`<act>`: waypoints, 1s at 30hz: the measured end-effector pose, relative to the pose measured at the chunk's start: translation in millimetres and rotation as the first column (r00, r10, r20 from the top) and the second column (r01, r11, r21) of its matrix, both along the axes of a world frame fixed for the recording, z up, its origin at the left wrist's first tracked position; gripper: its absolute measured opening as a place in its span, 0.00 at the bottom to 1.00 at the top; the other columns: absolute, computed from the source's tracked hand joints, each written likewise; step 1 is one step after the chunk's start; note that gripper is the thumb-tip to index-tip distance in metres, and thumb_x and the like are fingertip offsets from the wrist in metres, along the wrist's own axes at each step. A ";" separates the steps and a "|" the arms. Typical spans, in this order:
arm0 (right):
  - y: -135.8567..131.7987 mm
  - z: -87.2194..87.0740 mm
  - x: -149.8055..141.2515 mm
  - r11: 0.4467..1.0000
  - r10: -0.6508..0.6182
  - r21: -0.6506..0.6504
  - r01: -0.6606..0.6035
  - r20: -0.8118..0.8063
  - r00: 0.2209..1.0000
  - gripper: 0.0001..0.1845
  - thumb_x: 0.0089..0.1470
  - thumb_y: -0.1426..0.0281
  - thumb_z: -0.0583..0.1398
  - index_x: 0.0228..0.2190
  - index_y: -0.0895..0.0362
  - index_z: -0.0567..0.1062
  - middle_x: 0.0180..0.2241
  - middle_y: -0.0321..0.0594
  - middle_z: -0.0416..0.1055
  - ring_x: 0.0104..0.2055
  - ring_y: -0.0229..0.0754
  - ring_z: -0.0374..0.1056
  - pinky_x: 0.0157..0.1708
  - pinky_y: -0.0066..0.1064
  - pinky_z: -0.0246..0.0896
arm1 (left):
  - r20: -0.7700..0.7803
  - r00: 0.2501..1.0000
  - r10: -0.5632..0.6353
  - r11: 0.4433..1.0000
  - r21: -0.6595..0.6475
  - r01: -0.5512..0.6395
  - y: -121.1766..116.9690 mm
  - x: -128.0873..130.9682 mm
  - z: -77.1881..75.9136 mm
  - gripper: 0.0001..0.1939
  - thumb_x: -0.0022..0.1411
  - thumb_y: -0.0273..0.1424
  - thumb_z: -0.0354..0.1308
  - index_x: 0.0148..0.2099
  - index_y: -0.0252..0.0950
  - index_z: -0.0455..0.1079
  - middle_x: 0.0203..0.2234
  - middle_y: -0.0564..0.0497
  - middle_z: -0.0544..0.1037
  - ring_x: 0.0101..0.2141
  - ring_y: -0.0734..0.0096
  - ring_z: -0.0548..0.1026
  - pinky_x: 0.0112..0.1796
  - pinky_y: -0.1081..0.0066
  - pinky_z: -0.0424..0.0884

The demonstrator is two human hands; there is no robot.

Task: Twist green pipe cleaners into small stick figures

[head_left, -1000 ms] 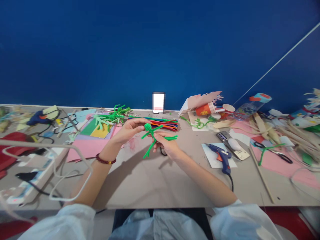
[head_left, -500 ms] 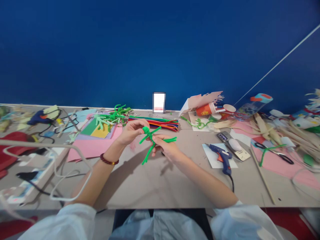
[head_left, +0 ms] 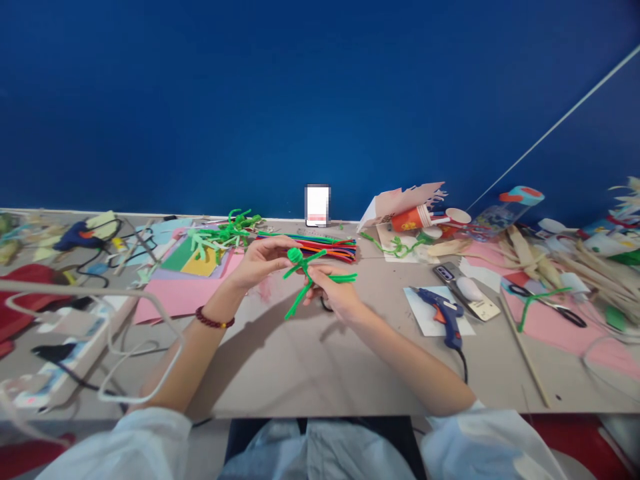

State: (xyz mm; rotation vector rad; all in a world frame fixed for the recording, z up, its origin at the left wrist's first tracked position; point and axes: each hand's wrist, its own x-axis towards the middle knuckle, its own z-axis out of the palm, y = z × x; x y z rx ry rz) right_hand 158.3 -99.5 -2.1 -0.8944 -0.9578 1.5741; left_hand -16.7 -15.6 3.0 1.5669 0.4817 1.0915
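A small stick figure of green pipe cleaners (head_left: 303,265), with a wound round head and thin limbs, is held in the air over the middle of the table. Its body is pinched in my right hand (head_left: 327,288), two limbs sticking out past the thumb to the right and one hanging down. My left hand (head_left: 263,259) curls around the head from the left, thumb and fingertips close on it. Behind my hands lies a bundle of coloured pipe cleaners (head_left: 330,250). More green pipe-cleaner pieces (head_left: 227,232) are heaped on coloured paper behind my left hand.
A blue glue gun (head_left: 443,310) lies on white paper at right, beside a phone (head_left: 457,280). Farther right are scissors (head_left: 567,313), a wooden stick (head_left: 525,353) and a red paper cup (head_left: 413,218). A power strip (head_left: 75,353) with cables occupies the left; a lit screen (head_left: 317,204) stands at the wall.
The figure tipped toward me and its head turned left half a second ago; now it is raised again, its round head facing up. Both hands stay on it.
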 end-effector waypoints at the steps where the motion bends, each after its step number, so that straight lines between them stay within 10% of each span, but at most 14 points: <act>1: -0.3 -0.8 -0.3 1.000 -0.004 0.010 0.004 0.018 1.000 0.20 0.41 0.52 0.66 0.24 0.57 0.76 0.17 0.33 0.70 0.19 0.35 0.68 0.23 0.29 0.69 | -0.003 1.000 0.011 1.000 0.010 -0.011 -0.5 0.3 1.4 0.15 0.46 0.32 0.71 0.39 0.37 0.79 0.35 0.45 0.78 0.29 0.71 0.75 0.30 0.70 0.75; 30: 2.8 -5.5 -1.4 0.991 -0.128 -0.033 0.128 -0.018 0.992 0.19 0.40 0.53 0.67 0.24 0.57 0.76 0.24 0.36 0.70 0.21 0.33 0.65 0.22 0.29 0.67 | -0.067 0.989 0.133 0.989 -0.050 -0.137 -6.7 5.1 8.8 0.15 0.55 0.36 0.65 0.45 0.37 0.77 0.40 0.43 0.80 0.38 0.66 0.78 0.41 0.69 0.76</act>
